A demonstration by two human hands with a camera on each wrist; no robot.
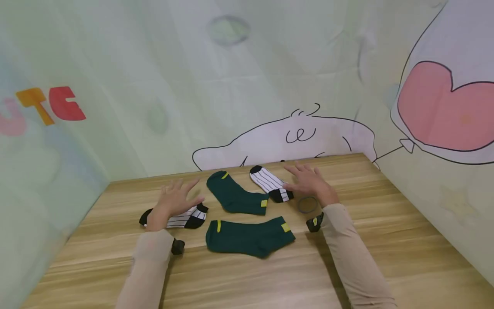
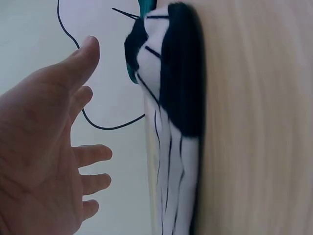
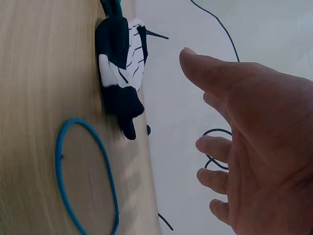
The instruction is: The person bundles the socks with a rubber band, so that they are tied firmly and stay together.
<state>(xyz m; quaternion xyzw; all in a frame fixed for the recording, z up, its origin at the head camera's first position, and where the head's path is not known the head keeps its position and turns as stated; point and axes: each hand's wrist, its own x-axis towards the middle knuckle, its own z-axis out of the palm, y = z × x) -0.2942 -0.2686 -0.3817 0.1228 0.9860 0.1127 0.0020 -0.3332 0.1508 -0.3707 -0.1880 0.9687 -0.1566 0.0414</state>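
Note:
My left hand (image 1: 173, 201) hovers with spread fingers over a white sock with black stripes (image 1: 179, 221), which it partly hides in the head view. A gap shows between that hand and the sock in the left wrist view. My right hand (image 1: 308, 181) is held above the table beside a second striped sock (image 1: 269, 182), its fingers extended and nothing in them. Between the hands lie two dark green socks with yellow patches, an upper green sock (image 1: 237, 195) bent at the heel and a lower green sock (image 1: 248, 237) lying crosswise.
A thin blue loop (image 3: 59, 169) lies on the wooden table (image 1: 270, 279) near the right wrist. Behind the table's back edge hangs a printed curtain (image 1: 162, 86) with cartoon drawings. Each wrist carries a small black device, such as the left wrist device (image 1: 178, 246).

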